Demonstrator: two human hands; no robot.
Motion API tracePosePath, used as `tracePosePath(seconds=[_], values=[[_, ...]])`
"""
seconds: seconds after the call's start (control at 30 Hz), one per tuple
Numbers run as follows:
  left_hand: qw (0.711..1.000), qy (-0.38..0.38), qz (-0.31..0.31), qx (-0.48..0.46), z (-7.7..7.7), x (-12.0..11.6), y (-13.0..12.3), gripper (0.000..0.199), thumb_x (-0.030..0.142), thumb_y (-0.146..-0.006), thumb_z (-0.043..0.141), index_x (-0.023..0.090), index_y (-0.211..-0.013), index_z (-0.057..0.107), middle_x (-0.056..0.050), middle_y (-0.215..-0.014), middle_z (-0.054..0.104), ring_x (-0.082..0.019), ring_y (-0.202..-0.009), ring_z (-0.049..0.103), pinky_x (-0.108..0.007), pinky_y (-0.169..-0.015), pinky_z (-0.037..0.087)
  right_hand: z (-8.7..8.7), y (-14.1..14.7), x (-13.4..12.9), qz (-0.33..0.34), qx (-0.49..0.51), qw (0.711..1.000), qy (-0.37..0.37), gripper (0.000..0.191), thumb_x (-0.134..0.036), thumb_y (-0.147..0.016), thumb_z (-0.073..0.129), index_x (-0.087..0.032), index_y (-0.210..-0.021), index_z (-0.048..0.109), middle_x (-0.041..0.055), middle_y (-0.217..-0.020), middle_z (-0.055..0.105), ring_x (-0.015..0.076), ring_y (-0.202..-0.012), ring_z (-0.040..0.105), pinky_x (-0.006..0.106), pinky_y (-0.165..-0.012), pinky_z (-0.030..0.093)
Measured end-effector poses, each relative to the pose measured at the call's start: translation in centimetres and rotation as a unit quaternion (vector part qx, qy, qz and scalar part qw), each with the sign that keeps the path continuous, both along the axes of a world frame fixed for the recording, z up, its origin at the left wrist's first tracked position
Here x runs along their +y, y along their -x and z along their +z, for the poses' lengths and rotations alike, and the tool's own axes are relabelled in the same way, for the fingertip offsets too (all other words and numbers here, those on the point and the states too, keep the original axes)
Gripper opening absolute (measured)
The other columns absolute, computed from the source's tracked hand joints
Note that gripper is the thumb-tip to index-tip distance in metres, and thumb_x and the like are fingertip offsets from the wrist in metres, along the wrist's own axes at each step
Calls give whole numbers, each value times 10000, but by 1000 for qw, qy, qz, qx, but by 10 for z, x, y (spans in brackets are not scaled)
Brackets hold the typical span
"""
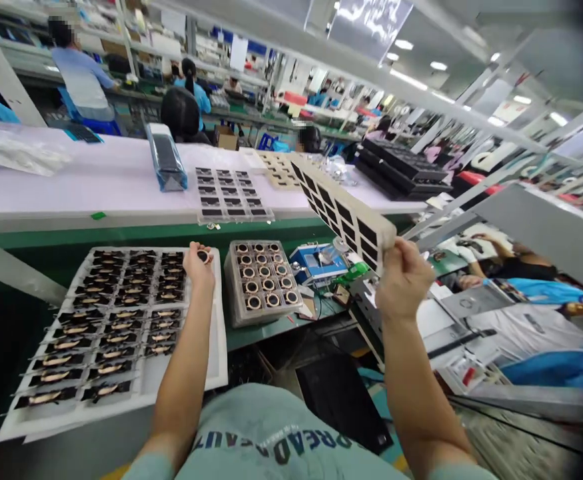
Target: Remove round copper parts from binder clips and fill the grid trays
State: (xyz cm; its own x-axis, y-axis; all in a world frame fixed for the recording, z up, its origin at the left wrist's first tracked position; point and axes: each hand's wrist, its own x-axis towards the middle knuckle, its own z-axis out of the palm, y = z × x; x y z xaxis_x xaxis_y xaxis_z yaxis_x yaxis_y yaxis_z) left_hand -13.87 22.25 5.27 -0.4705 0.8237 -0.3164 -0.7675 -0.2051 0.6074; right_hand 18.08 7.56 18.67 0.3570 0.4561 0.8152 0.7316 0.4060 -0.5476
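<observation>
My left hand (197, 265) is closed on a small round dark part with a copper-coloured ring (203, 256), over the far right corner of a large white tray (216, 347). Rows of black pieces with copper-coloured edges (114, 368) lie in that tray. Raised at the right, my right hand (404, 279) pinches the near end of a pale panel (387, 235) with rows of black rectangles, which slants away from me. Between my hands, a stack of clear trays (233, 287) holds several round copper-ringed parts (268, 285).
On the white shelf ahead lie a clear tray of black pieces (231, 193), a blue-wrapped pack (166, 160) and a beige panel (284, 170). Black trays (401, 170) are stacked farther right. A blue device (318, 262) stands beyond the clear stack. Co-workers sit nearby and behind the shelf.
</observation>
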Motion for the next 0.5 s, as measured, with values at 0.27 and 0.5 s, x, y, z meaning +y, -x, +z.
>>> tracePosePath(seconds=[0.27,0.5], values=[[961,170,-192,-101,-52,-135,-37,135,127,-839,586,151,-707,569,-17,-673,600,-117,-622,641,-173,-498,433,-142,13,-48,-80,-134,981,115,312,-359,-1003,470,-254,-963,760,90,-852,630,249,-857,608,417,-790,503],[952,207,-178,-137,-42,-180,-51,195,125,-906,539,156,-723,601,-34,-683,607,-126,-648,660,-172,-491,474,-248,75,-8,115,-252,925,262,415,-140,-978,402,-306,-1001,782,104,-912,659,247,-894,590,408,-811,439]])
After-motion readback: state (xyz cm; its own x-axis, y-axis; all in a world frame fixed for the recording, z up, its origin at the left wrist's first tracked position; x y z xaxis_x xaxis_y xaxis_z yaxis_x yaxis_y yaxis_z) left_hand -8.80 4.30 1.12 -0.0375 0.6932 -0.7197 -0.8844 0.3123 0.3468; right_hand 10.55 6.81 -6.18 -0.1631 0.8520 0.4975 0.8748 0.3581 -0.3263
